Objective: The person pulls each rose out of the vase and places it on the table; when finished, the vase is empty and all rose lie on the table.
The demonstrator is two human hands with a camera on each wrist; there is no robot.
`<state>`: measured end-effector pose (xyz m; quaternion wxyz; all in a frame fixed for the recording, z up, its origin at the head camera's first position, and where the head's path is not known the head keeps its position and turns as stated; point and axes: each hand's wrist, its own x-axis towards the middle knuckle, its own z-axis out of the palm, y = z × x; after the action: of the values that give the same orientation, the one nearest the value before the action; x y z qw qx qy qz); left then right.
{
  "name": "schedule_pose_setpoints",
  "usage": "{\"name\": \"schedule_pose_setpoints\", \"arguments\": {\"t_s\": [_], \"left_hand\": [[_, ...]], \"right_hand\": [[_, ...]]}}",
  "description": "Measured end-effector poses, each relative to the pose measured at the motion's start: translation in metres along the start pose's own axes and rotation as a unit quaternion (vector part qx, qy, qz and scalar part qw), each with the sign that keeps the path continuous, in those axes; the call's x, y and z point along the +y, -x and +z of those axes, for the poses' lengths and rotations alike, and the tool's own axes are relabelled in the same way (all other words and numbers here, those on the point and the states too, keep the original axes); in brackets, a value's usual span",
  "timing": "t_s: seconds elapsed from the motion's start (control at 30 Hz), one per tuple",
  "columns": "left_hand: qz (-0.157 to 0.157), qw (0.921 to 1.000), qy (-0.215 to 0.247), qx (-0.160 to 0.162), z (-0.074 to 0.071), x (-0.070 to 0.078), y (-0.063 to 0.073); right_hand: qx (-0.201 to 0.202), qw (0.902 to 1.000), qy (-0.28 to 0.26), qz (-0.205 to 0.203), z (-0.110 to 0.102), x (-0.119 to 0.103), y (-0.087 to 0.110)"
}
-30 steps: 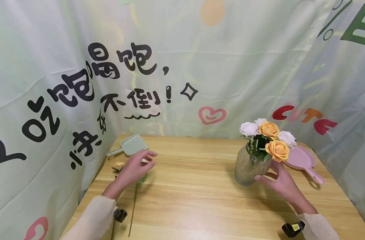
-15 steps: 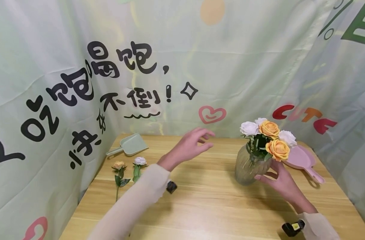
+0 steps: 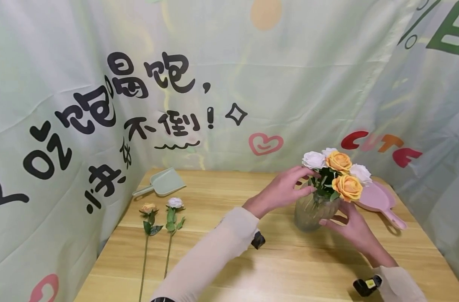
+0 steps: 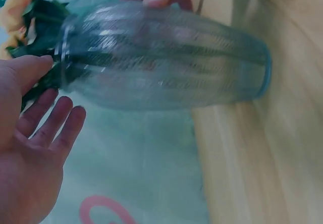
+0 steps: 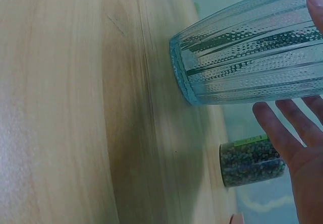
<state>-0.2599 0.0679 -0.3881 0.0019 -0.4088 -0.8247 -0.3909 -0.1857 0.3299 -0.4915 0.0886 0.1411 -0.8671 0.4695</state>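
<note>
A ribbed clear glass vase (image 3: 307, 216) stands at the right of the table, holding white roses (image 3: 313, 160) and orange roses (image 3: 347, 188). My right hand (image 3: 351, 230) holds it from the right; in the right wrist view, the thumb and fingers lie on opposite sides of the glass (image 5: 252, 47). At the vase mouth is my left hand (image 3: 280, 191), its thumb against the green leaves (image 4: 45, 24) and its other fingers loosely extended. Two loose roses, one orange (image 3: 149, 208) and one white (image 3: 175, 203), lie with long stems on the left.
A pale green dustpan (image 3: 169, 183) lies at the back left. Behind the vase to the right is a pink pan (image 3: 376, 199). The right wrist view also shows a clear jar of dark grains (image 5: 252, 162). A printed curtain (image 3: 214, 84) borders the table.
My left hand has swept right from the loose roses on the left to the vase mouth, uncovering those roses. My right hand stays on the vase.
</note>
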Motion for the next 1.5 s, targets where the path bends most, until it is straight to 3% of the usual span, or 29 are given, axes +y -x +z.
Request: {"name": "schedule_pose_setpoints", "arguments": {"t_s": [0.17, 0.43, 0.57, 0.67, 0.83, 1.03, 1.13, 1.3, 1.5], "left_hand": [[-0.002, 0.9998, -0.006, 0.019, 0.01, 0.0, -0.004], [0.014, 0.9932, 0.015, 0.115, 0.009, 0.007, -0.005], [0.017, 0.9896, 0.049, 0.134, 0.009, 0.013, -0.007], [0.022, 0.9881, 0.04, 0.147, 0.009, 0.017, -0.009], [0.032, 0.9868, -0.004, 0.158, 0.012, 0.019, -0.011], [0.02, 0.9825, 0.013, 0.185, 0.013, 0.019, -0.01], [0.011, 0.9817, 0.053, 0.183, 0.013, 0.017, -0.008], [-0.004, 0.979, 0.136, 0.151, 0.014, 0.016, -0.005], [-0.003, 0.9809, 0.088, 0.174, 0.014, 0.018, -0.004]], "right_hand": [[0.002, 1.0, 0.005, 0.001, 0.001, 0.0, 0.0], [0.003, 0.9999, 0.002, 0.015, 0.001, -0.001, 0.0], [0.001, 0.9996, 0.007, 0.027, 0.001, -0.001, 0.0], [0.002, 0.9996, 0.007, 0.027, 0.002, -0.001, 0.0], [0.007, 0.9997, 0.001, 0.025, 0.002, -0.001, 0.001], [0.01, 0.9996, 0.005, 0.026, 0.002, 0.0, 0.002], [0.009, 0.9996, 0.005, 0.027, 0.003, 0.0, 0.002], [0.005, 0.9992, 0.008, 0.038, 0.002, 0.0, 0.001], [-0.001, 0.9988, 0.015, 0.045, 0.002, -0.001, 0.001]]}}
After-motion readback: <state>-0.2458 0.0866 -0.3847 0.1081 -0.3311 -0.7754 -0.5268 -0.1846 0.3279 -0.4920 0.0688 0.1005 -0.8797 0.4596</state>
